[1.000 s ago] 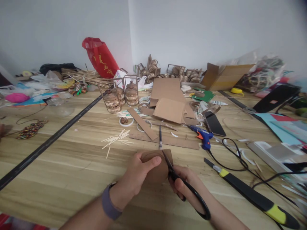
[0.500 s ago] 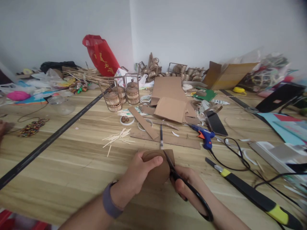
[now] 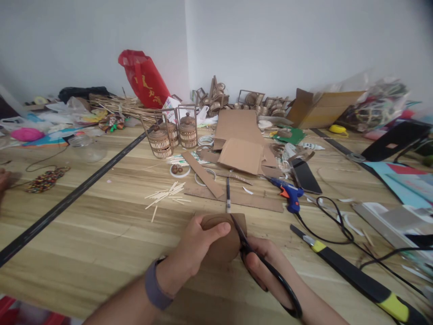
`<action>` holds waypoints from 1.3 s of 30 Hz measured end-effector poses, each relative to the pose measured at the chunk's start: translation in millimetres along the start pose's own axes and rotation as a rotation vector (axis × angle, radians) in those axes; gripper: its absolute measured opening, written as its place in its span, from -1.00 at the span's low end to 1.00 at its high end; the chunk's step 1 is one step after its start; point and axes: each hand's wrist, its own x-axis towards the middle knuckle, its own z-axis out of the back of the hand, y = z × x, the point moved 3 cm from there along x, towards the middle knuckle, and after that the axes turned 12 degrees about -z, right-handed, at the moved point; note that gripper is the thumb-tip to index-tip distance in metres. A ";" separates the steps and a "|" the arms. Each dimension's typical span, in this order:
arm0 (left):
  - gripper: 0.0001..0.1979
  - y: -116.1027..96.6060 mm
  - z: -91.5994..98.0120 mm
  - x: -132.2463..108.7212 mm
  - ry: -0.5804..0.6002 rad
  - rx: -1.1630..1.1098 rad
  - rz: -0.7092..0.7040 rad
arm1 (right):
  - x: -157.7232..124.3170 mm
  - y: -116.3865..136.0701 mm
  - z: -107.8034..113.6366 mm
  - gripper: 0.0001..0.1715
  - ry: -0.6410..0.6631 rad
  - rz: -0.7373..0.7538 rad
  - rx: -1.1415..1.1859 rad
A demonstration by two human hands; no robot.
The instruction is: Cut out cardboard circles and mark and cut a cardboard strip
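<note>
My left hand (image 3: 199,239) grips a piece of brown cardboard (image 3: 221,243), its thumb lying across the top face. A curved line is drawn on the cardboard near that thumb. In my right hand (image 3: 262,257) is a pair of black-handled scissors (image 3: 277,277), fingers through the loops. Their blades meet the cardboard at its right part, pointing away from me. Just beyond the cardboard lies a pen (image 3: 228,194). A long cardboard strip (image 3: 250,201) stretches behind it.
To the right lie a yellow-black utility knife (image 3: 355,271), a blue glue gun (image 3: 289,193) with its cord, and a phone (image 3: 306,175). Small sticks (image 3: 165,194) lie left. Little lidded baskets (image 3: 160,142) stand behind. Another person's hand (image 3: 4,178) shows at the left edge.
Hardly anything differs. The scissor handles have spread slightly in my right hand, while my left hand keeps its hold on the cardboard. The whole view has shifted a little.
</note>
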 end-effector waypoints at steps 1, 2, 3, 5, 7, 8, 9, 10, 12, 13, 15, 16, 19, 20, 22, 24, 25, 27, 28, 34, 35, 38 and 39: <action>-0.54 -0.4 -0.2 0.2 0.005 0.003 -0.005 | -0.1 -0.2 0.0 -0.14 -0.001 -0.004 -0.004; -0.55 -0.7 -0.3 0.4 0.007 0.008 -0.008 | -0.2 -0.4 0.0 -0.13 -0.004 -0.007 -0.009; -0.55 -0.9 -0.3 0.6 0.007 0.012 -0.009 | -0.1 -0.5 0.0 -0.13 -0.006 -0.011 -0.013; -0.56 -1.3 -0.3 1.1 0.009 0.012 -0.003 | 0.1 -0.9 -0.3 -0.13 -0.009 -0.019 -0.016; -0.56 -1.7 -0.3 1.5 0.012 0.008 0.002 | 0.4 -1.5 -0.5 -0.13 -0.010 -0.026 -0.017; -0.56 -1.8 -0.3 1.7 0.016 0.008 0.005 | 0.5 -1.9 -0.5 -0.13 -0.011 -0.031 -0.018; -0.56 -1.9 -0.2 1.8 0.017 0.012 0.008 | 0.5 -2.2 -0.3 -0.12 -0.012 -0.036 -0.021; -0.56 -1.9 0.1 1.8 0.014 0.020 0.012 | 0.6 -2.4 -0.1 -0.11 -0.013 -0.042 -0.026; -0.55 -1.9 1.0 1.7 0.004 0.033 0.015 | 0.8 -2.2 0.5 -0.08 -0.017 -0.051 -0.043; -0.54 -2.0 1.3 1.6 0.001 0.037 0.014 | 0.8 -1.8 0.8 -0.07 -0.020 -0.053 -0.056; -0.53 -2.3 1.8 1.1 -0.001 0.041 0.010 | 0.9 -0.7 1.2 -0.06 -0.030 -0.050 -0.082; -0.53 -2.4 2.0 0.9 -0.004 0.046 0.009 | 0.8 -0.1 1.4 -0.05 -0.038 -0.045 -0.092; -0.53 -2.8 3.0 0.4 -0.024 0.069 0.008 | 0.3 0.4 0.9 -0.05 -0.040 -0.043 -0.095; -0.54 -2.8 3.3 0.5 -0.028 0.072 0.007 | 0.1 0.3 0.5 -0.06 -0.031 -0.045 -0.088; -0.55 -2.5 3.9 0.6 -0.037 0.067 0.004 | -0.2 0.4 -0.1 -0.09 -0.014 -0.048 -0.074; -0.55 -2.0 5.3 0.5 -0.063 0.060 0.006 | -0.5 1.5 0.2 -0.09 -0.022 -0.032 -0.077; -0.55 -1.9 5.9 0.3 -0.075 0.060 0.007 | -0.5 2.2 0.5 -0.09 -0.029 -0.024 -0.081; -0.55 -2.4 6.2 0.1 -0.074 0.057 -0.001 | -0.6 2.8 0.8 -0.09 -0.029 -0.019 -0.079; -0.56 -2.9 5.9 0.2 -0.064 0.056 -0.006 | -0.5 2.7 0.8 -0.10 -0.022 -0.023 -0.068; -0.60 -6.5 4.3 2.4 0.000 0.065 -0.030 | -0.3 -0.7 0.8 -0.09 0.035 -0.016 0.004; -0.60 -6.7 4.4 2.7 0.004 0.069 -0.030 | -0.3 -1.1 1.2 -0.07 0.040 -0.014 0.008; -0.59 -6.3 5.5 3.0 0.002 0.074 -0.016 | 0.2 -1.8 2.7 -0.04 0.052 -0.017 0.011; -0.58 -5.9 5.9 3.0 0.003 0.070 -0.007 | 0.3 -1.7 3.1 -0.04 0.057 -0.018 0.009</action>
